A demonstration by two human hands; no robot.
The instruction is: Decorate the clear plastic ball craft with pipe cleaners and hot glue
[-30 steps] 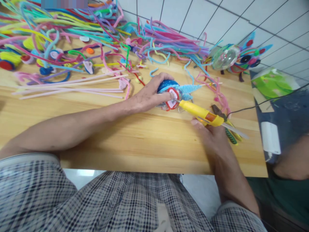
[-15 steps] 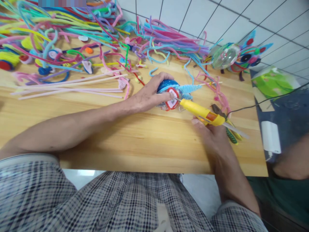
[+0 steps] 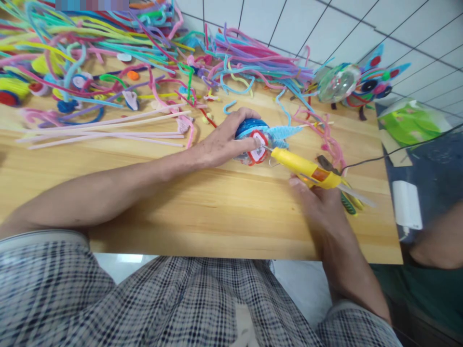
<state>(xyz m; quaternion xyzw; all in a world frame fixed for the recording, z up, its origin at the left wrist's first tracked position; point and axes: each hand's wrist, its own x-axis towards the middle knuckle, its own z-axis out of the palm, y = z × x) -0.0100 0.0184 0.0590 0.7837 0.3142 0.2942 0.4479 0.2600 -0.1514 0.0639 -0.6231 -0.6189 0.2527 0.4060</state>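
Note:
My left hand (image 3: 231, 137) is wrapped round a blue pipe-cleaner craft figure (image 3: 249, 126) on the table, its thumb on a white patch ringed in red. Light-blue pointed pieces (image 3: 284, 132) stick out from the figure's right side. In my right hand (image 3: 318, 205) is a yellow hot glue gun (image 3: 302, 165), a clear glue stick (image 3: 358, 195) jutting from its back. The gun's nozzle is at the edge of the red-ringed patch. Pliers (image 3: 347, 202) with green and yellow handles lie just behind the gun, partly hidden by it.
Heaps of coloured pipe cleaners (image 3: 108, 38) cover the back left of the wooden table (image 3: 217, 217). Pale pink sticks (image 3: 108, 135) lie left of my hand. A decorated clear bottle figure (image 3: 340, 83) stands back right. A black cord (image 3: 383, 156) crosses the right edge; another person's arm (image 3: 439, 236) is beyond.
The glue gun and my right hand have shifted very slightly to the right. My left hand keeps its hold on the craft figure.

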